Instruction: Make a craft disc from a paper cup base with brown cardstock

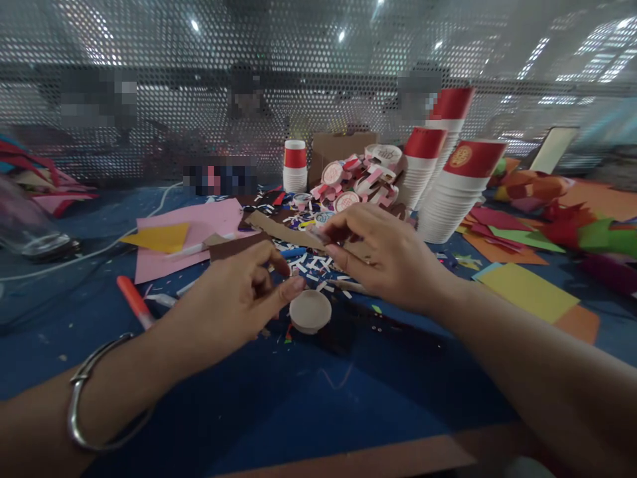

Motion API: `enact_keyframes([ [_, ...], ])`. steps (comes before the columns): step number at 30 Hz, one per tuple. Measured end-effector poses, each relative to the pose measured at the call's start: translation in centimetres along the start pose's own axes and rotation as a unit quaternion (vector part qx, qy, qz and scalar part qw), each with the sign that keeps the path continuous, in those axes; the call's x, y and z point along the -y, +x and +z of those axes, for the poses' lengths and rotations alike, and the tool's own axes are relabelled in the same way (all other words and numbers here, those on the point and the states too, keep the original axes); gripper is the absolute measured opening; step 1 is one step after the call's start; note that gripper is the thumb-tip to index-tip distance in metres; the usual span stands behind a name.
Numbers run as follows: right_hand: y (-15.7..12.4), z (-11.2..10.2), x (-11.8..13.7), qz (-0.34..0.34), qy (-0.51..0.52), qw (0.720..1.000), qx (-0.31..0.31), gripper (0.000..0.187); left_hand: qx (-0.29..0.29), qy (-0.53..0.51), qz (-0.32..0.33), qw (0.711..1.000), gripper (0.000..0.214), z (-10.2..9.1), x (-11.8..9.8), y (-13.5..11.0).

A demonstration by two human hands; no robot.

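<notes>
A small round, pale piece like a cut-off cup bottom (310,311) lies on the blue tabletop, just right of my left thumb. My left hand (253,285) is curled, thumb and forefinger close together, with a tiny pinkish bit at their tips that I cannot name. Above and right of the round piece, my right hand (373,252) has its fingers bent toward the thumb. A small pale sliver shows at its fingertips, too little to identify. Below both hands lie many white paper strips (318,267) and a blue pen-like stick (292,252).
Behind my right hand stand stacked red-and-white paper cups (442,199) beside a heap of cut cup pieces (378,179). Pink paper (209,222) and an orange-red stick (133,300) lie left. Yellow paper (530,291) lies right. A perforated metal screen (189,119) closes off the back.
</notes>
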State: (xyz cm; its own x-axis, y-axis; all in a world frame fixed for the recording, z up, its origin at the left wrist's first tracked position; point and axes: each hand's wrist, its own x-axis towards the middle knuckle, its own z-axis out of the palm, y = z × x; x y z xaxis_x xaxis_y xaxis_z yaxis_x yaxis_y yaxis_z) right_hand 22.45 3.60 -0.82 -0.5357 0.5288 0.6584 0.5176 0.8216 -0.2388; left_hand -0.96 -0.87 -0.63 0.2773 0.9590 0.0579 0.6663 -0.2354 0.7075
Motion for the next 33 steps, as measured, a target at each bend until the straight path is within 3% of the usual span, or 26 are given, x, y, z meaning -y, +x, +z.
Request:
enact_keyframes([
  [3, -0.1, 0.1, 0.6, -0.02, 0.03, 0.999, 0.032, 0.01, -0.058, -0.03, 0.068, 0.996, 0.043, -0.4, -0.3, -0.2],
  [7, -0.3, 0.4, 1.1, -0.038, 0.054, 0.995, 0.069, 0.013, -0.051, -0.069, 0.116, 0.99, 0.037, 0.3, 0.1, 0.2],
  [11, -0.6, 0.6, 1.4, -0.053, 0.069, 0.992, 0.092, 0.015, -0.063, -0.043, 0.132, 0.988, 0.022, 0.7, 0.6, 0.3],
  [16, -0.6, 0.3, 1.5, 0.048, 0.17, 0.98, 0.096, 0.015, -0.113, -0.072, 0.148, 0.98, 0.022, 0.0, 0.4, 0.2],
  [19, -0.6, 0.0, 1.5, 0.146, 0.286, 0.943, 0.082, 0.016, -0.106, -0.078, 0.154, 0.979, 0.022, -0.3, 0.3, 0.3],
  [23, -0.5, -0.3, 1.6, 0.239, 0.414, 0.876, 0.068, 0.022, -0.051, -0.052, 0.127, 0.989, 0.026, -0.1, 0.2, 0.3],
  [30, -0.3, -0.1, 1.6, 0.308, 0.544, 0.779, 0.045, 0.021, -0.062, 0.051, 0.16, 0.984, 0.031, 0.1, -0.1, -0.3],
  [33, -0.4, 0.3, 1.8, 0.319, 0.573, 0.754, 0.038, 0.02, -0.052, 0.083, 0.154, 0.983, 0.034, 0.1, -0.3, -0.4],
])
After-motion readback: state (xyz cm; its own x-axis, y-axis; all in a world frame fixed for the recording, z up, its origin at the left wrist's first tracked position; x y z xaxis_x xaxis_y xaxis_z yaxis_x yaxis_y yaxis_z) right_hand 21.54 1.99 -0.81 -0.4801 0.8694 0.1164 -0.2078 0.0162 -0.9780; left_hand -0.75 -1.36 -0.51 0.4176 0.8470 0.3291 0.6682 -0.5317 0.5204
